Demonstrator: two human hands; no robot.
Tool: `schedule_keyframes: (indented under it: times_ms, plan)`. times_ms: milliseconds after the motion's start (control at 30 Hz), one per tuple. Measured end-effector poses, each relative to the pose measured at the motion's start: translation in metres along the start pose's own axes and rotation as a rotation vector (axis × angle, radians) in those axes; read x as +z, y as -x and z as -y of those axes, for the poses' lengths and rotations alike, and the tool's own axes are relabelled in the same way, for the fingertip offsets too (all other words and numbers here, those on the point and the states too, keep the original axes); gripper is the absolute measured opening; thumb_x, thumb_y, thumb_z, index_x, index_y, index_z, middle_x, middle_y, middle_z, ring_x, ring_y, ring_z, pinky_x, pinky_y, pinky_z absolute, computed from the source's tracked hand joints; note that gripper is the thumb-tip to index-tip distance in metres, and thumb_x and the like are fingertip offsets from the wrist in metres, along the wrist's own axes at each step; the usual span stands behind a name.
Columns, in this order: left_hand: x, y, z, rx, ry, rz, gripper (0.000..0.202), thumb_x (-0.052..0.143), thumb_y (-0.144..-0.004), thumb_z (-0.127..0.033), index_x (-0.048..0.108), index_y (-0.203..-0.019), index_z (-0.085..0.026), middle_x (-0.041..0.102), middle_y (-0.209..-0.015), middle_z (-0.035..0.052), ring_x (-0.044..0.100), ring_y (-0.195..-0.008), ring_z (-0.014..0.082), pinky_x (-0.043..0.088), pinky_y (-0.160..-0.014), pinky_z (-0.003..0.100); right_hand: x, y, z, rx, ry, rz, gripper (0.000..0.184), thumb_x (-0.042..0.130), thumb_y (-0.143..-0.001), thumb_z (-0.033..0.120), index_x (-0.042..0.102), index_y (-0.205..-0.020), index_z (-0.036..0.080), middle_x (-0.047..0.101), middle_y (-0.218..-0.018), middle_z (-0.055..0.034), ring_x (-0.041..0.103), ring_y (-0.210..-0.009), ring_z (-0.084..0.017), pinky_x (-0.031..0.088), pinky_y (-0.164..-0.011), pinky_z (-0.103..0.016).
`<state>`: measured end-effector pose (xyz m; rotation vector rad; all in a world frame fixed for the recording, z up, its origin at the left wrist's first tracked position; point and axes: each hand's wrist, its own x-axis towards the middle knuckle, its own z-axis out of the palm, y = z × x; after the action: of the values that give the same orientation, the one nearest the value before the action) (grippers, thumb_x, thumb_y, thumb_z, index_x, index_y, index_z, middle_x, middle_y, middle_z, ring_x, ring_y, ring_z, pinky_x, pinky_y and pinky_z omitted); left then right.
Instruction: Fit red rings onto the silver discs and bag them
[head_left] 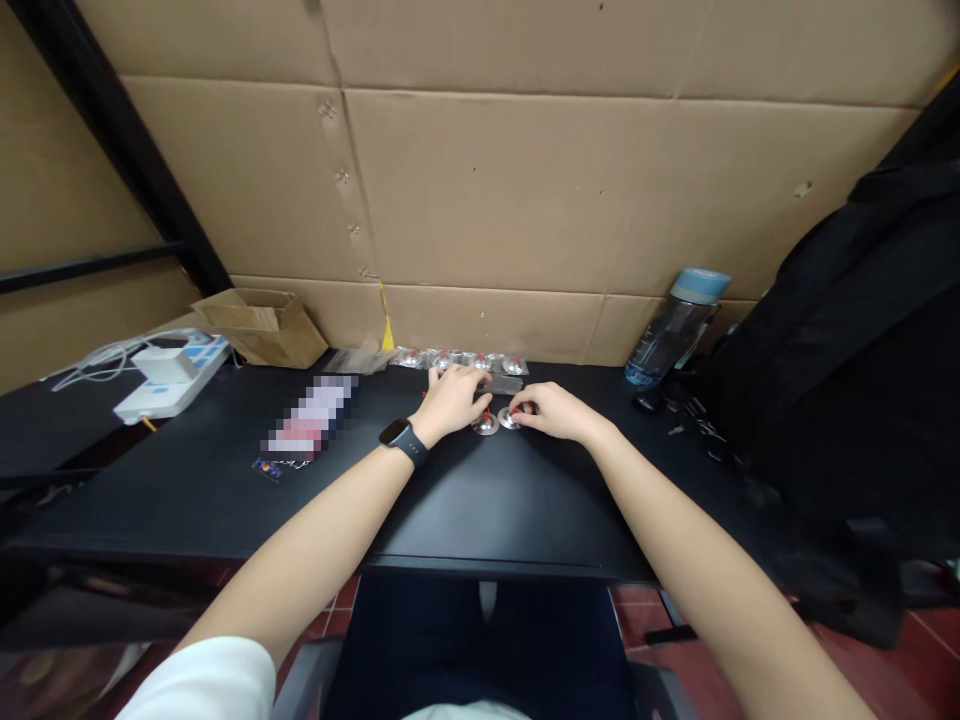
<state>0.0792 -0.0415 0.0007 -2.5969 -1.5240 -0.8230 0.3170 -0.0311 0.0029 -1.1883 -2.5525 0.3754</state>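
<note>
- One left hand (454, 400), fingers curled over the left silver disc (485, 426); whether it gripped was hidden.
- One right hand (551, 410) pinched the right silver disc (509, 418), beside the first.
- Beyond both hands: a row of bagged discs (461, 360), count unclear.

Dim, soft light; wide-angle edge distortion.

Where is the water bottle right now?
In the head view the bottle stands at the back right of the desk, by the cardboard wall, beside a black bag and beyond the right hand.
</note>
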Motion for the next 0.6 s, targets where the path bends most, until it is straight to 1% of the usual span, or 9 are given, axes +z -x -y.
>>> schedule_keyframes:
  times_ms: [67,133,200,233,300,367,433,533,600]
  plan:
    - [-0.007,0.001,0.004,-0.016,-0.009,0.057,0.021,0.064,-0.089,-0.041,0.069,-0.098,-0.022,0.075,-0.100,0.0073,0.063,-0.099,0.0284,0.031,-0.094,0.046,0.002,-0.001,0.001,-0.015,0.034,-0.040,0.010,0.070,-0.087,0.027,0.078,-0.094,0.025,0.068,-0.088,-0.0028,0.064,-0.078,-0.016,0.045,-0.073,-0.025]
    - [-0.010,0.002,0.007,-0.001,0.005,0.153,0.021,0.066,-0.087,-0.043,0.069,-0.088,-0.022,0.075,-0.087,0.0039,0.065,-0.087,0.0250,0.030,-0.093,0.046,0.003,-0.001,0.002,-0.016,0.064,-0.059,0.007,0.071,-0.087,0.025,0.077,-0.090,0.025,0.067,-0.093,-0.0037,0.064,-0.083,-0.017,0.045,-0.075,-0.026]
    - [-0.011,0.002,0.008,0.042,0.012,0.242,0.016,0.067,-0.086,-0.039,0.070,-0.084,-0.023,0.075,-0.080,0.0020,0.065,-0.081,0.0224,0.030,-0.092,0.045,0.002,-0.001,0.002,-0.011,0.085,-0.049,0.006,0.070,-0.087,0.021,0.076,-0.087,0.024,0.066,-0.094,-0.0038,0.064,-0.084,-0.017,0.046,-0.075,-0.026]
    - [-0.011,0.003,0.007,0.064,-0.003,0.266,0.013,0.066,-0.086,-0.036,0.072,-0.084,-0.024,0.075,-0.079,0.0020,0.065,-0.081,0.0221,0.029,-0.092,0.045,0.001,-0.001,0.002,-0.010,0.093,-0.040,0.007,0.070,-0.087,0.019,0.075,-0.085,0.023,0.066,-0.094,-0.0038,0.064,-0.084,-0.017,0.046,-0.076,-0.026]
    - [-0.012,0.004,0.004,0.108,-0.067,0.266,0.010,0.065,-0.087,-0.030,0.074,-0.089,-0.025,0.076,-0.082,0.0040,0.066,-0.087,0.0242,0.028,-0.091,0.045,-0.004,0.001,0.002,-0.008,0.111,-0.015,0.010,0.069,-0.085,0.015,0.074,-0.082,0.023,0.066,-0.093,-0.0036,0.064,-0.084,-0.017,0.046,-0.074,-0.025]
    - [-0.014,0.005,-0.001,0.150,-0.133,0.221,0.014,0.064,-0.089,-0.029,0.075,-0.096,-0.026,0.076,-0.091,0.0072,0.064,-0.097,0.0273,0.028,-0.090,0.044,-0.009,0.005,0.004,0.002,0.133,0.010,0.011,0.070,-0.083,0.013,0.073,-0.080,0.023,0.067,-0.094,-0.0034,0.065,-0.084,-0.018,0.045,-0.070,-0.025]
    - [-0.016,0.006,-0.006,0.198,-0.150,0.200,0.017,0.061,-0.090,-0.029,0.075,-0.100,-0.026,0.076,-0.097,0.0084,0.062,-0.102,0.0278,0.029,-0.090,0.044,-0.014,0.008,0.007,0.018,0.150,0.026,0.010,0.073,-0.080,0.014,0.074,-0.076,0.024,0.069,-0.094,-0.0033,0.065,-0.083,-0.018,0.044,-0.065,-0.024]
    - [-0.016,0.008,-0.012,0.252,-0.135,0.256,0.017,0.058,-0.089,-0.024,0.075,-0.086,-0.026,0.076,-0.087,0.0060,0.063,-0.094,0.0250,0.029,-0.089,0.043,-0.020,0.012,0.008,0.046,0.152,0.037,0.013,0.078,-0.075,0.014,0.074,-0.069,0.025,0.070,-0.087,-0.0025,0.066,-0.078,-0.018,0.042,-0.060,-0.024]
    - [-0.015,0.009,-0.015,0.262,-0.150,0.261,0.018,0.058,-0.087,-0.020,0.073,-0.078,-0.023,0.074,-0.081,0.0064,0.062,-0.089,0.0245,0.029,-0.088,0.044,-0.023,0.013,0.007,0.073,0.161,0.041,0.015,0.082,-0.070,0.013,0.074,-0.066,0.025,0.070,-0.082,-0.0018,0.066,-0.074,-0.018,0.040,-0.056,-0.024]
